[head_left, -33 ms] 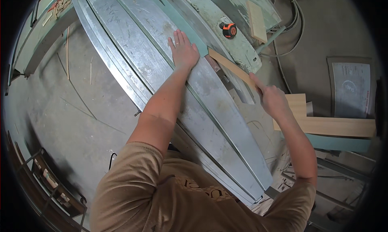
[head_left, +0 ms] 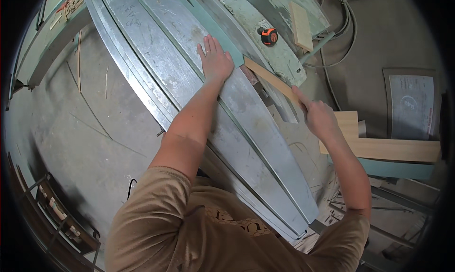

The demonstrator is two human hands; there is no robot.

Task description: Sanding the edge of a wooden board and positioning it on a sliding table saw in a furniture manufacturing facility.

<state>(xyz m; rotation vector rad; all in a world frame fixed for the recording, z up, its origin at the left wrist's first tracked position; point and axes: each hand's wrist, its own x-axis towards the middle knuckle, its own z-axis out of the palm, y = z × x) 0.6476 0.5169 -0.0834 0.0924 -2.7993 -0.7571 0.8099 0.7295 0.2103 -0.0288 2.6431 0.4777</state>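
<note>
My left hand [head_left: 216, 61] lies flat on the long silver metal table [head_left: 227, 94], its fingers stretched forward and a ring on one of them. Along its right side runs a narrow turquoise board [head_left: 230, 49]. My right hand [head_left: 320, 118] is closed round the near end of a light wooden strip [head_left: 271, 76], index finger laid along it. The strip's far end meets the near end of the turquoise board. How the fingers wrap beneath the strip is hidden.
On a worn pale-green panel to the right sits an orange and black tape measure [head_left: 268, 36]. A wooden block [head_left: 300, 26] lies beyond it. Cables [head_left: 351, 35] loop over the floor. Wooden boards [head_left: 398, 149] lie right of my right arm, a metal rack [head_left: 59, 215] stands lower left.
</note>
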